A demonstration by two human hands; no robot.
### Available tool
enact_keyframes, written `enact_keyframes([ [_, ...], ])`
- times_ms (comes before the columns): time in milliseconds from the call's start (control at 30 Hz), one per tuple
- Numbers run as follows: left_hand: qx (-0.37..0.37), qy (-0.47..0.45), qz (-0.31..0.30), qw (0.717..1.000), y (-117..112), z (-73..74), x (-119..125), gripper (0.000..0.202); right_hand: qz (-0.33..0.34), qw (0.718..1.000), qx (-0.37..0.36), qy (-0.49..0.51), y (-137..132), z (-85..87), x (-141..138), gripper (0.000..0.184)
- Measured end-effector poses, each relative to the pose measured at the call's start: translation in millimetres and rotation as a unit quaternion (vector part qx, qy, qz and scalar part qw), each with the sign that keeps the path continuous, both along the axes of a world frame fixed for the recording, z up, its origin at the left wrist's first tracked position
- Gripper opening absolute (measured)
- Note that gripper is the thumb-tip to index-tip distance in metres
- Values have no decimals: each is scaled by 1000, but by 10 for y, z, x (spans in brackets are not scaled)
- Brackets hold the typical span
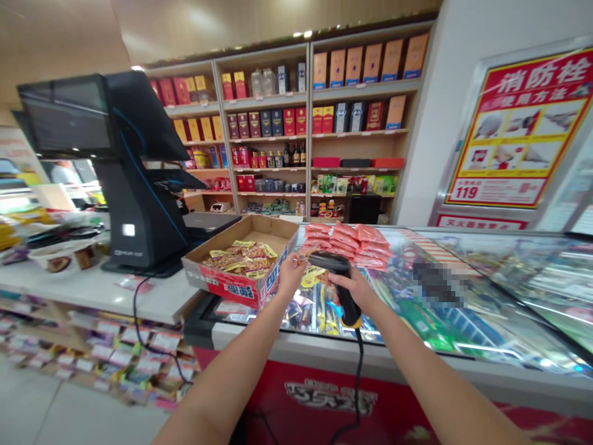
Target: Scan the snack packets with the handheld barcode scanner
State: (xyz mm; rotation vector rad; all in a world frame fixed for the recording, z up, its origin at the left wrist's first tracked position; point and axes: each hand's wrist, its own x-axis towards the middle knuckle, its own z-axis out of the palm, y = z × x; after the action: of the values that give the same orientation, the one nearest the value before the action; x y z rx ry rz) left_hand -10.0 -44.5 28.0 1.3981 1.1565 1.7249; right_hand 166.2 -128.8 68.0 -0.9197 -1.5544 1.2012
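Observation:
My right hand (357, 288) is wrapped round the grip of a black barcode scanner (332, 263) with a yellow base, its cable hanging down the front of the freezer. Just left of the scanner's head, my left hand (293, 273) pinches a small snack packet (303, 252), partly hidden by the fingers and scanner. Beside that hand stands an open cardboard box (217, 283) with several small yellow and brown snack packets (245, 257) inside. A yellow packet (311, 277) lies on the freezer's glass below the scanner. Behind the scanner are stacked pink-red packets (348, 242).
The glass-topped chest freezer (440, 346) runs across the front. At left, a black checkout terminal (143, 204) stands on a white counter (115, 300), with a loose cable over the counter's edge. Shelves of boxed bottles (266, 123) line the back; a red poster (523, 130) hangs right.

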Motion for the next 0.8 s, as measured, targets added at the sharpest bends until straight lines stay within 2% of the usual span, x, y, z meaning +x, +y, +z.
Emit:
enact_keyframes([
  [200,-4,12,13,1000,-43,7,27,21,2,1000,-11,-17,-31,-29,-5,28],
  [333,3,2,7,1000,-60,-1,23,21,-16,999,-31,12,-45,-48,-2,24],
  [467,2,-33,-33,999,-38,-16,70,24,-32,998,-41,36,-60,-33,47,26],
  [600,-21,-30,-67,997,58,-39,215,26,-80,991,-29,105,-33,-12,239,27],
  [800,-49,83,-73,993,276,-63,638,26,-158,970,-22,185,53,-32,726,29],
])
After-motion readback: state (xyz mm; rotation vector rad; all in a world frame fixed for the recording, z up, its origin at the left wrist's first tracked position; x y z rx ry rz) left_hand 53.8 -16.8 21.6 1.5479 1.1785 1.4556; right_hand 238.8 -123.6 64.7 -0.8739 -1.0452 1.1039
